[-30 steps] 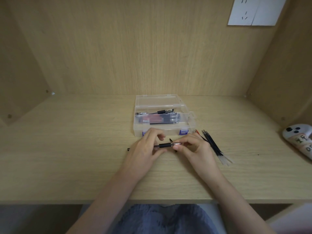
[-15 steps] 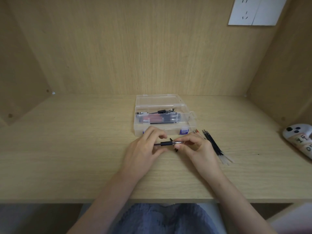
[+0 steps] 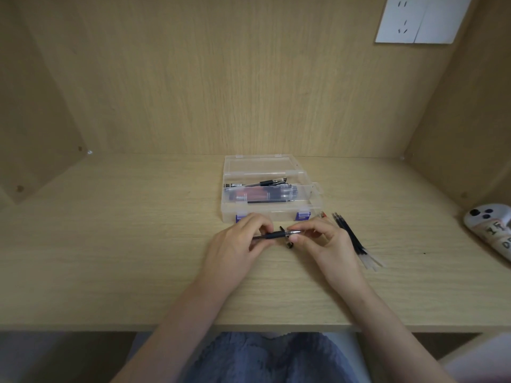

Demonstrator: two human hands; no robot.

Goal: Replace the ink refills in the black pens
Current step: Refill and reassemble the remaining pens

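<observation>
Head view shows my left hand (image 3: 235, 246) curled round the pen (image 3: 274, 235) to steady it just above the desk (image 3: 132, 244) before the box (image 3: 266, 218), while my right hand (image 3: 325, 241) pinches its tip (image 3: 295, 232), I judge to twist it.

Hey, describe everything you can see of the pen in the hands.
The pen is slim, with a black grip and a silvery cone tip pointing right. It lies roughly level over the desk, before the clear box. The left hand grips its barrel, hiding most of it; the right hand pinches the tip end. Whether the tip is loosened cannot be told.
</observation>
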